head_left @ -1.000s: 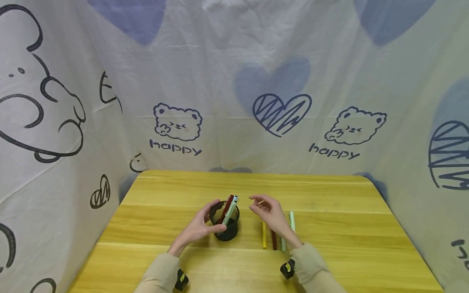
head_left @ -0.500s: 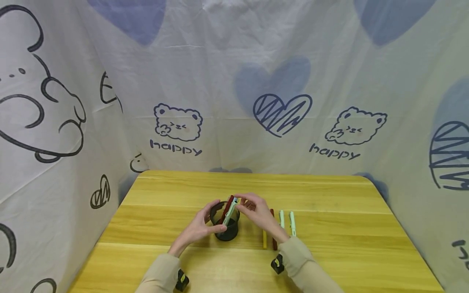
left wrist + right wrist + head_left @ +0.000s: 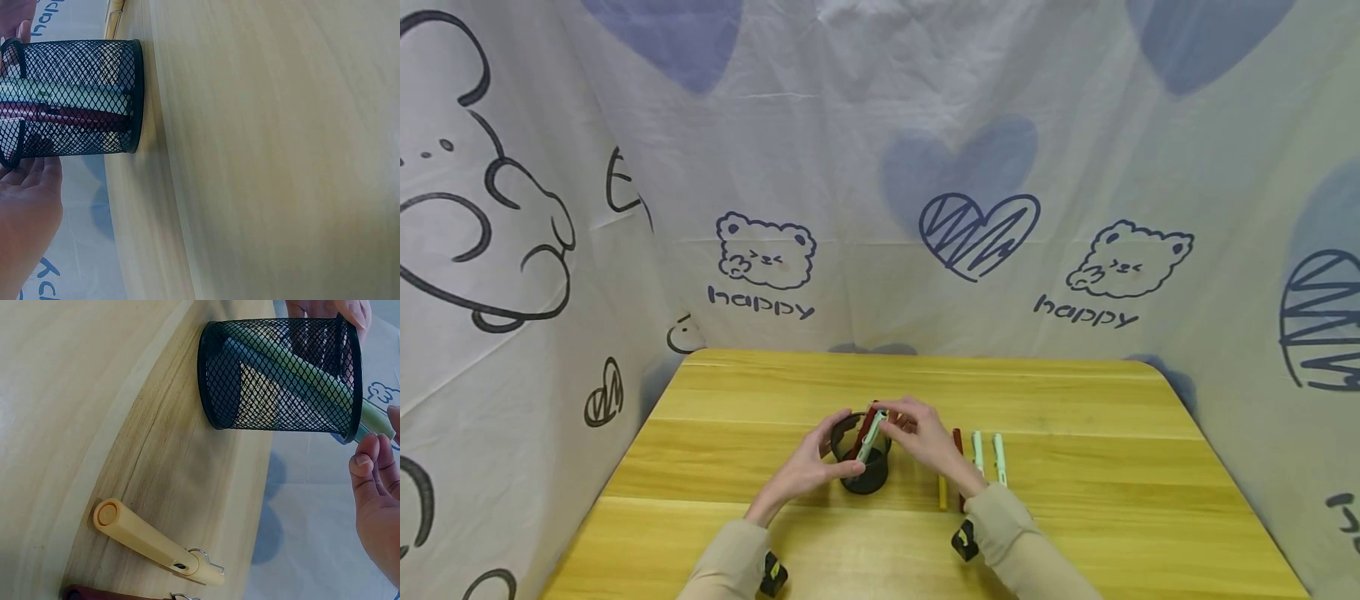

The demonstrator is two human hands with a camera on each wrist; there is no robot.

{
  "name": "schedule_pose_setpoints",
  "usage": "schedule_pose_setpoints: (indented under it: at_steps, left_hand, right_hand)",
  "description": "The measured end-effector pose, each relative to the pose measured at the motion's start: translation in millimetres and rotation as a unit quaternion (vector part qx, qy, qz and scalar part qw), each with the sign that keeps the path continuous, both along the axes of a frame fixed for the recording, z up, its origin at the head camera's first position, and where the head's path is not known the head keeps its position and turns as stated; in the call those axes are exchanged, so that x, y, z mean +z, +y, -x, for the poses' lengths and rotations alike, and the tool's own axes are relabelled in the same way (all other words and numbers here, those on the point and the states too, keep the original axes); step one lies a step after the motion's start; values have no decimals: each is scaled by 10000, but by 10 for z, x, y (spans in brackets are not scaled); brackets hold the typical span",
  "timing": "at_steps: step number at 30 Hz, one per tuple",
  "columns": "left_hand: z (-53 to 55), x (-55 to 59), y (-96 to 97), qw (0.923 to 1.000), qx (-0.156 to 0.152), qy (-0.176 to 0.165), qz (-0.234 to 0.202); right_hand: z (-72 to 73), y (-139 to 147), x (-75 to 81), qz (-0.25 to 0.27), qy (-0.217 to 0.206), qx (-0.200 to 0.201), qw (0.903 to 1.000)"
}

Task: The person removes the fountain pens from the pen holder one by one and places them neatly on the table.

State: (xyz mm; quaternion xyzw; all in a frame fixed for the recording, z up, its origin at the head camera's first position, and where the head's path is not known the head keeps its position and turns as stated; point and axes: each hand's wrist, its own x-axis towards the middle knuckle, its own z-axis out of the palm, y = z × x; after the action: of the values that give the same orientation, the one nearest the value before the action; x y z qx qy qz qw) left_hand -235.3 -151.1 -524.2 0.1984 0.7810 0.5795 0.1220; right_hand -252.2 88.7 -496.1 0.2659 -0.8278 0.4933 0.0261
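A black mesh pen cup stands upright on the table, and my left hand grips it near the rim, thumb on the near side and fingers behind. Inside it lean a dark red pen and a light green pen; a bluish pen shows through the mesh in the right wrist view. Above the rim, my right hand pinches the light green pen's top end between thumb and fingertips. The left wrist view has the left hand beneath the sideways-seen cup.
Right of the cup, a yellow pen, another dark red pen and two light green pens lie in a row on the wooden table, partly under the right forearm. A printed cloth hangs behind and at the sides.
My right hand has moved left from above the row of pens to the cup, and its fingers have closed at the pen tops. The left hand and cup have stayed in place.
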Motion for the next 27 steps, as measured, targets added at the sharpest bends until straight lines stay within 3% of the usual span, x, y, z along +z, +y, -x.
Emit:
schedule_pose_setpoints:
  at_steps: [27]
  left_hand:
    - [-8, 15, -1, 10000, 6, -4, -32]
  right_hand:
    - [5, -12, -1, -166, 10, 145, 9998]
